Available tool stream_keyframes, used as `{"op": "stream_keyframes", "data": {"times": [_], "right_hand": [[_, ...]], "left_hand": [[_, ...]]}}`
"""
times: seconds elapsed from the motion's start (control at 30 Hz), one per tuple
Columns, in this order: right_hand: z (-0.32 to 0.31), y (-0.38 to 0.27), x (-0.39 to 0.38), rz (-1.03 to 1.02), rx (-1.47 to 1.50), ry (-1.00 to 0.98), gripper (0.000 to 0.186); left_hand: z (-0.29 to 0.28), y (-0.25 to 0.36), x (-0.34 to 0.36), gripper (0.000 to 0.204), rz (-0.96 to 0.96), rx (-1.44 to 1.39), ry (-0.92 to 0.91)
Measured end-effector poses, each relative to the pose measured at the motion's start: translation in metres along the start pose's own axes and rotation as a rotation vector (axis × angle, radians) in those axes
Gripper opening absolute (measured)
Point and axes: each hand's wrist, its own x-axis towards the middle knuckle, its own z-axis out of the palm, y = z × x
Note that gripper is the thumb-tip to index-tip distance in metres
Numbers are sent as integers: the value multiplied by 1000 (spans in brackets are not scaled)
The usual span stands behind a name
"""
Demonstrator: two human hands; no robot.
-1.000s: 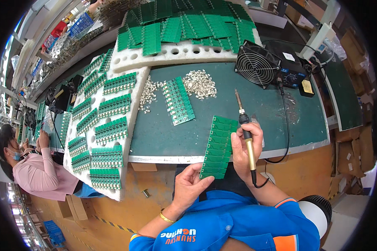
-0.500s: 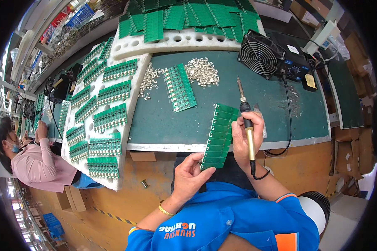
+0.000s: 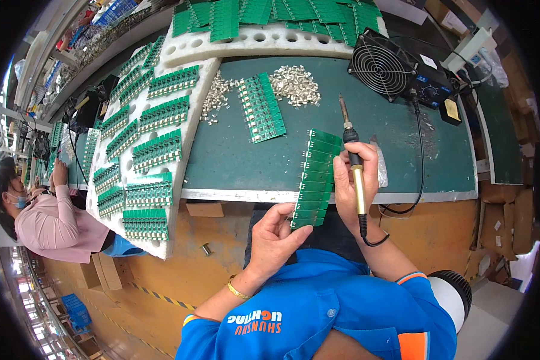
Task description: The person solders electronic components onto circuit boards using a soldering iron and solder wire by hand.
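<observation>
My left hand (image 3: 275, 237) pinches the lower end of a long green circuit board panel (image 3: 315, 180) between thumb and fingers. The panel is tilted upright above the bench's front edge, with small pins along its left side. My right hand (image 3: 359, 174) is closed round a soldering iron (image 3: 356, 171), whose metal tip points up and away from the panel. My right fingers come close to the panel's right edge; whether they touch it I cannot tell. On the bench beyond lies another panel (image 3: 262, 108) fitted with white connectors, between two heaps of small white connectors (image 3: 295, 86).
White foam boards hold rows of populated panels (image 3: 156, 150) at left and stacked green panels (image 3: 224, 21) at the back. A black fan (image 3: 380, 65) and a soldering station (image 3: 429, 90) stand at back right, with a cable to the iron. A co-worker in pink (image 3: 60, 225) sits at far left.
The bench and its contents sit slightly higher in the picture. Both hands keep their hold on the panel and the soldering iron, with hardly any other movement.
</observation>
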Motion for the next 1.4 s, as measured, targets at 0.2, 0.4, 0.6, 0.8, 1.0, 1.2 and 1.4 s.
{"op": "stream_keyframes", "data": {"times": [0.2,0.4,0.6,0.8,1.0,1.2,1.4], "right_hand": [[0,2,-1,14,-7,-12,24],[0,-1,0,27,-2,-25,24],[1,-1,1,0,-30,-22,24],[2,-1,1,-13,-42,-22,24],[1,-3,2,-24,-74,-32,23],[1,-5,3,-29,-105,-46,23],[2,-6,4,-60,-133,-54,24]], "left_hand": [[0,0,0,41,6,8,1],[0,0,0,41,3,-4,12],[-1,0,-1,42,-7,-10,14],[-2,-1,-1,42,-4,26,13],[1,3,0,42,-11,-8,17],[3,2,1,43,-13,-4,35],[-3,-1,-1,42,-4,1,4]]}}
